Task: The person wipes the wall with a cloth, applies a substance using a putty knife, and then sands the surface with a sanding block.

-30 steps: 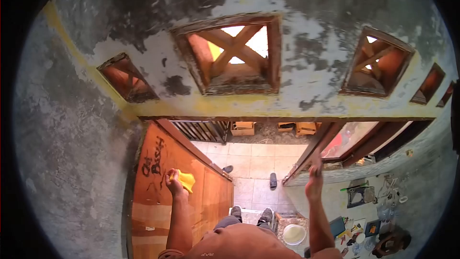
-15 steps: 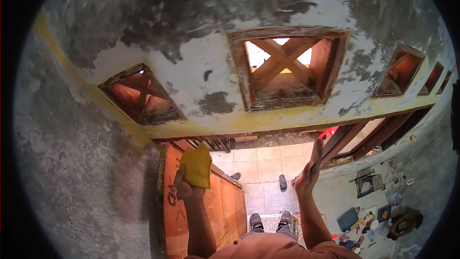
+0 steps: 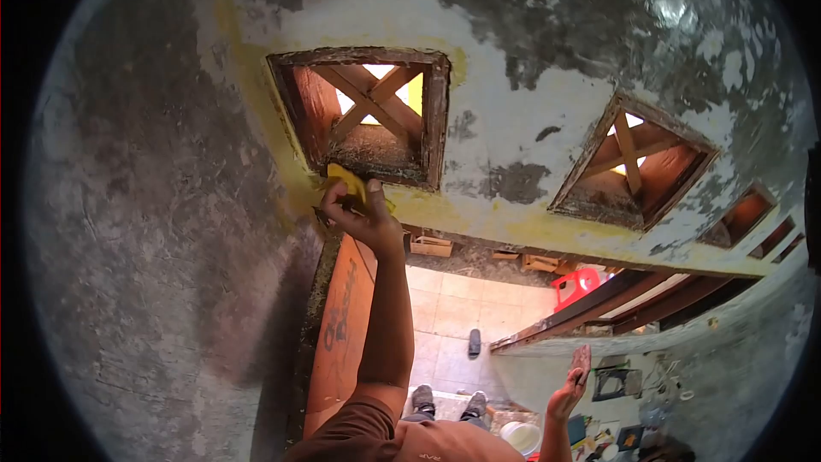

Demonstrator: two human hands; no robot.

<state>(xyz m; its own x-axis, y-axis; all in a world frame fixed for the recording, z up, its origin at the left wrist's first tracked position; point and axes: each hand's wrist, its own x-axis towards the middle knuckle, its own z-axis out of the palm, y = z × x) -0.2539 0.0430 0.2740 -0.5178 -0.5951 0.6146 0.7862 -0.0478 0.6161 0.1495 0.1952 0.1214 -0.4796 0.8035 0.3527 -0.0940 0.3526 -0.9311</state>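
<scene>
My left hand (image 3: 363, 214) is raised to the wall, its fingers curled round a yellow cloth (image 3: 342, 178). The cloth touches the wall just under the lower edge of a wooden vent frame (image 3: 434, 120) with crossed slats. Part of the cloth is hidden behind my fingers. Lower down on the right, my right hand (image 3: 571, 383) is held up away from the wall, fingers stretched, with nothing in it.
An orange wooden door (image 3: 342, 325) stands open below my left arm. Another vent (image 3: 633, 158) is to the right. Below are a white bucket (image 3: 520, 438), a black sandal (image 3: 475, 343), a red plastic item (image 3: 578, 288) and scattered tools on the floor at lower right.
My view has turned left. My left hand has moved up to the wall with the yellow cloth, which now touches it. My right hand appears lower and further right.
</scene>
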